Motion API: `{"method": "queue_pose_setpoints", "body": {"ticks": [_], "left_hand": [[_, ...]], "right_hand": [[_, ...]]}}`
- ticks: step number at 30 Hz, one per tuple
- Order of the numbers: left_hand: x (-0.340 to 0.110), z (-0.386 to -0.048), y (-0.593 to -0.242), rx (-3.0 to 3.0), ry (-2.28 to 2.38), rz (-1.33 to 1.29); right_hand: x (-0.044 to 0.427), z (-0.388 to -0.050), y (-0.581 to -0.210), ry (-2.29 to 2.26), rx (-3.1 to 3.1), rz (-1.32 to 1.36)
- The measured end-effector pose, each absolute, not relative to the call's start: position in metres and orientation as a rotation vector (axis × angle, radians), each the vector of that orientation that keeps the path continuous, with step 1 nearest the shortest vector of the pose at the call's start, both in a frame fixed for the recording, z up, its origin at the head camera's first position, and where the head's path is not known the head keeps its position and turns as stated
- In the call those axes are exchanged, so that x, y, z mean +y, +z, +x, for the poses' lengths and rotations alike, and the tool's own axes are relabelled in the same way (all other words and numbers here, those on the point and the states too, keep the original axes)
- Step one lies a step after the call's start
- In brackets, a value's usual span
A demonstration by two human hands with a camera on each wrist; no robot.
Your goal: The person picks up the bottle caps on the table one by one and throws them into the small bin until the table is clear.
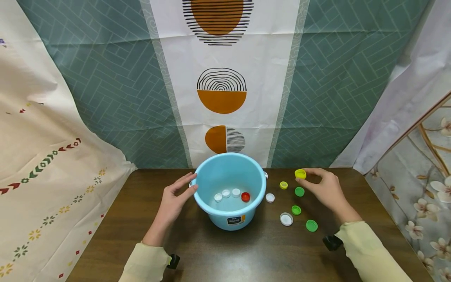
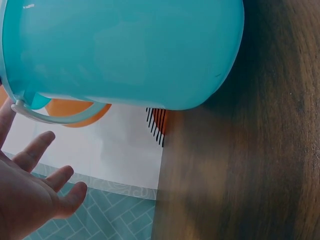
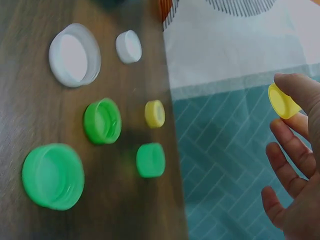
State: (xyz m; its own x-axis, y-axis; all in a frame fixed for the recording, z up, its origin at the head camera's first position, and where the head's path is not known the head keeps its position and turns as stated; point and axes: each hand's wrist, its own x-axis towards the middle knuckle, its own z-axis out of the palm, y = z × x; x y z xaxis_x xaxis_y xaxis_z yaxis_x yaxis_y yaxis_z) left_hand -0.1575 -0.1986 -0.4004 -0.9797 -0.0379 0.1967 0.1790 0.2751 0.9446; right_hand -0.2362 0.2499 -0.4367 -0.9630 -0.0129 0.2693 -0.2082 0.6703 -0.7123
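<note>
At right of centre in the head view, the right hand (image 1: 323, 190) pinches a yellow cap (image 1: 300, 174) between thumb and forefinger, raised above the brown table (image 1: 225, 258); its other 3 fingers are loosely bent in the right wrist view. The left hand (image 1: 173, 199), left of centre, has its fingers spread wide at the rim of the light-blue bucket (image 1: 218, 220); whether every fingertip touches, I cannot tell. The bucket stands upright at lower centre, with 3 white caps (image 1: 226, 193) and 1 red cap (image 1: 245, 197) inside. Right of it on the table lie 3 green caps (image 1: 311, 225), 2 more white caps (image 1: 286, 219) and 1 smaller yellow cap (image 1: 283, 185).
</note>
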Motion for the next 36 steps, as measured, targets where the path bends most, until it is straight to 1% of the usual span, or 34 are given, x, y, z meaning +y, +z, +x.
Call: {"method": "queue_pose_setpoints", "body": {"ticks": [24, 36], "left_hand": [[-0.197, -0.158, -0.401, -2.341, -1.779, -0.121], [-0.197, -0.157, -0.398, -2.349, -1.770, -0.114]], "right_hand": [[0.197, -0.241, -0.391, 1.269, -2.548, 0.294], [0.158, -0.241, -0.369, 1.329, -2.489, 0.429]]}}
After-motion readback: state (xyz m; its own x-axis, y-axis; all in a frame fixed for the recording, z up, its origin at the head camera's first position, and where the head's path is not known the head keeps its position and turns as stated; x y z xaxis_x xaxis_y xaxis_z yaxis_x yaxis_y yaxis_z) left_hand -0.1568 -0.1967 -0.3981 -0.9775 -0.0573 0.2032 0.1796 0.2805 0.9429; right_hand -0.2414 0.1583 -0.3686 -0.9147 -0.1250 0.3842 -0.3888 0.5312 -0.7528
